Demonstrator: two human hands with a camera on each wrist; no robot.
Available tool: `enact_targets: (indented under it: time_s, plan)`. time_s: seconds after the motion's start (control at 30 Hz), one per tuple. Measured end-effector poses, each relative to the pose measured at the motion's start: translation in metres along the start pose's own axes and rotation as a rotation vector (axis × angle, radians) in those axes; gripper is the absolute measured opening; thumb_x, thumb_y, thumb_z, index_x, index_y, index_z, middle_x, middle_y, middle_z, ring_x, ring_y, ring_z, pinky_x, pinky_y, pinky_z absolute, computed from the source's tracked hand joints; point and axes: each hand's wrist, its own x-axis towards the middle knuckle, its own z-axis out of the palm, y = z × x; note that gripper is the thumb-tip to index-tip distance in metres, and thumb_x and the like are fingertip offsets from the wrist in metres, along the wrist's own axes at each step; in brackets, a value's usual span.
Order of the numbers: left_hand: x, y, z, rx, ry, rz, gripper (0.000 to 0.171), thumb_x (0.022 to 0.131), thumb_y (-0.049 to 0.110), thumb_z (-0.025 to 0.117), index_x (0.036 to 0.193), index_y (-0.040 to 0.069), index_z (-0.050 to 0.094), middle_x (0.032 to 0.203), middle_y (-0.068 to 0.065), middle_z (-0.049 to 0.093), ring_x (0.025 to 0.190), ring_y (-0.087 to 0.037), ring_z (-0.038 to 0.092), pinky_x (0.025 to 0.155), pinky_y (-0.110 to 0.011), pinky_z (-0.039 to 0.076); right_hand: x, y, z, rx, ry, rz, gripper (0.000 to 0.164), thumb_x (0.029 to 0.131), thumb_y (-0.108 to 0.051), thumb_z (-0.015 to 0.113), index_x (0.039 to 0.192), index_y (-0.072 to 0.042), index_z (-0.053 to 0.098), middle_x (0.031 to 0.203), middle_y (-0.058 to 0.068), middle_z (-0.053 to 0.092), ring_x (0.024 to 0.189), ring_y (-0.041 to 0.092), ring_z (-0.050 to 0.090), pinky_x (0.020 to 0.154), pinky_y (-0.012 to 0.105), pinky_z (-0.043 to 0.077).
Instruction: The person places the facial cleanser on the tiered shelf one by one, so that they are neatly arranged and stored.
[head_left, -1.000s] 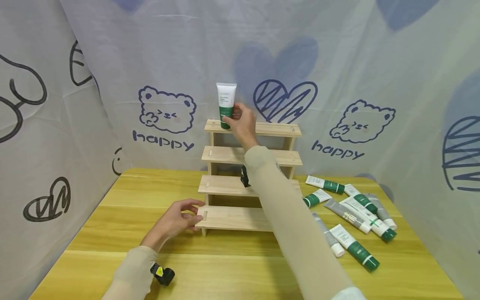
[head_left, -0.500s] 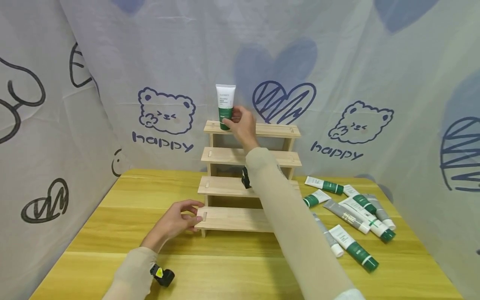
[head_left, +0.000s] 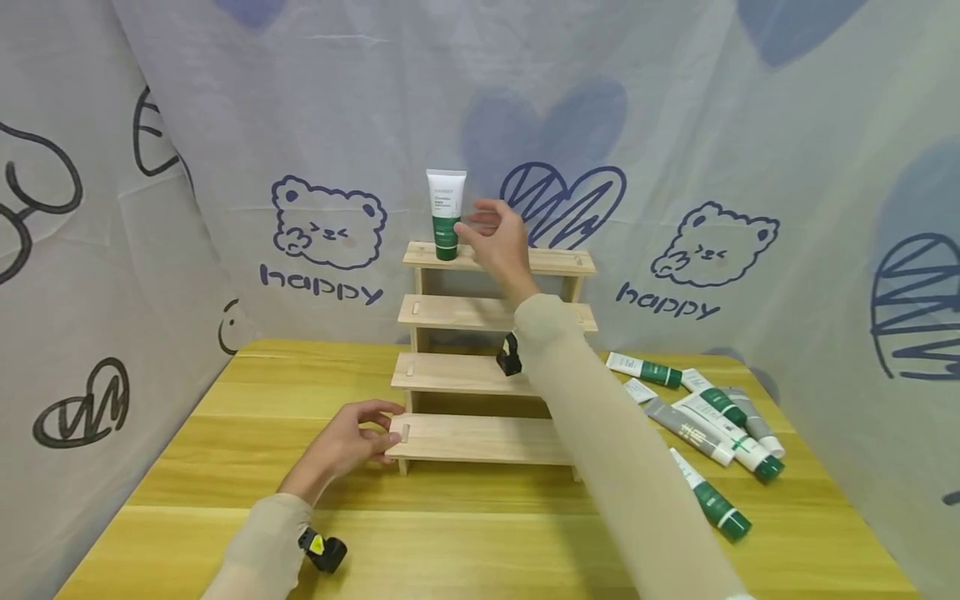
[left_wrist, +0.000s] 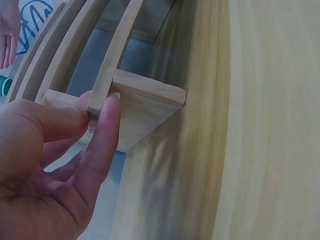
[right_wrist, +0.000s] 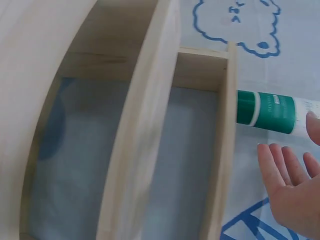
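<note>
A four-step wooden display rack (head_left: 480, 439) stands on the table. On the left end of its top step, a white-and-green squeeze tube (head_left: 447, 215) stands upright on its green cap. My right hand (head_left: 501, 243) is just right of the tube, fingers spread and relaxed, the thumb tip close by its green part. In the right wrist view, the palm (right_wrist: 297, 202) faces the tube (right_wrist: 275, 111) with a gap at the fingers. My left hand (head_left: 347, 442) pinches the left end of the lowest step between thumb and fingers, plain in the left wrist view (left_wrist: 102, 107).
Several tubes lie loosely piled right of the rack, among them a grey tube (head_left: 690, 431) and a green-and-white tube (head_left: 720, 507), partly hidden by my right sleeve (head_left: 600, 433). A printed cloth (head_left: 450, 100) hangs behind the table (head_left: 420, 533).
My right hand has let go of the tube and drawn slightly to the right, its fingers spreading. The tube stays upright on the top step. The left hand keeps its hold.
</note>
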Motion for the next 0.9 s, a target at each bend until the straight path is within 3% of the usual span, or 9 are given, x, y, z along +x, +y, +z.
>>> enact_targets:
  time_s: [0.37, 0.9]
  plan:
    - [0.001, 0.006, 0.002, 0.031, 0.017, -0.019, 0.044, 0.095, -0.002, 0.07, 0.138, -0.001, 0.06, 0.112, -0.019, 0.057, 0.074, -0.015, 0.069, 0.07, -0.039, 0.067, -0.017, -0.01, -0.03, -0.01, -0.037, -0.02, 0.048, 0.095, -0.019, 0.076, 0.138, -0.006, 0.06, 0.134, 0.014, 0.069, 0.12, 0.031, 0.068, 0.102, 0.038, 0.06]
    - [0.003, 0.004, 0.001, 0.087, 0.012, -0.037, 0.044, 0.096, 0.0, 0.07, 0.139, 0.001, 0.06, 0.113, -0.018, 0.059, 0.067, -0.016, 0.07, 0.067, -0.038, 0.066, -0.054, -0.011, -0.072, -0.123, -0.096, -0.005, 0.045, 0.095, -0.02, 0.075, 0.136, -0.008, 0.062, 0.134, 0.013, 0.07, 0.114, 0.032, 0.069, 0.094, 0.039, 0.063]
